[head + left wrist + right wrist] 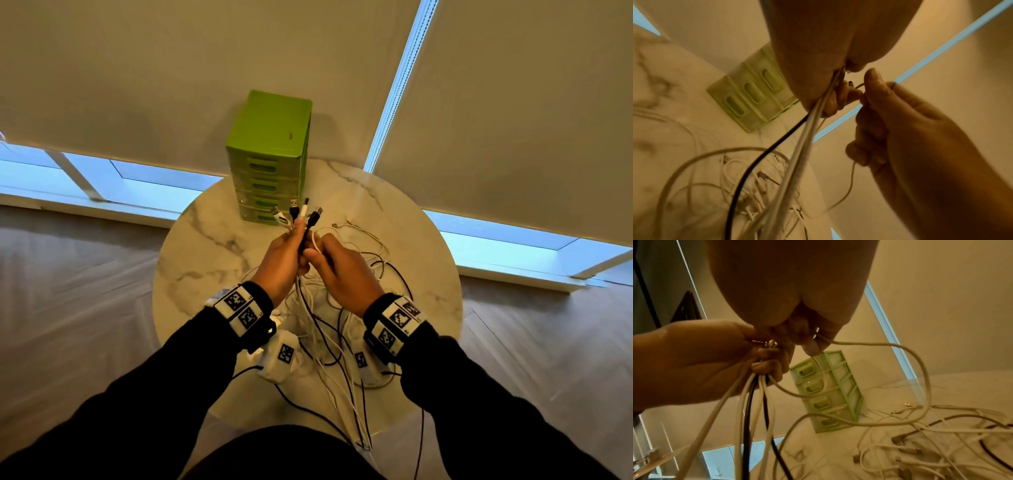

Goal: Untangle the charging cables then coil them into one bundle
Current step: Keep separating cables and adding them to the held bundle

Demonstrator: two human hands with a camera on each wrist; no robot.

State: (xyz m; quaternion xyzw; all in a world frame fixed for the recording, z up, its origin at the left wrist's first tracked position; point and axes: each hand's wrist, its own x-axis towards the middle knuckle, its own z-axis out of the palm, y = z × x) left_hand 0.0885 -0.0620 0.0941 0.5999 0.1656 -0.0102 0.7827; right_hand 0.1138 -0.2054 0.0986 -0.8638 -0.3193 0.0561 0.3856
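Observation:
Above the round marble table [205, 246] my left hand [291, 246] grips a bunch of white and black charging cables [756, 394]. Their USB plugs [298, 212] stick up past the fingers. My right hand [325, 257] is right beside it, pinching one white cable [900, 347] that loops away to the right. In the left wrist view the gripped strands [812, 121] hang from the left hand's palm [818, 56] beside the right hand [900, 121]. The rest of the cables [329, 329] lie tangled on the table and trail over its near edge.
A green plastic drawer unit [270, 154] stands at the table's far edge, just beyond my hands. Loose plug ends [342, 222] lie to its right. Window blinds hang behind the table, and wooden floor surrounds it.

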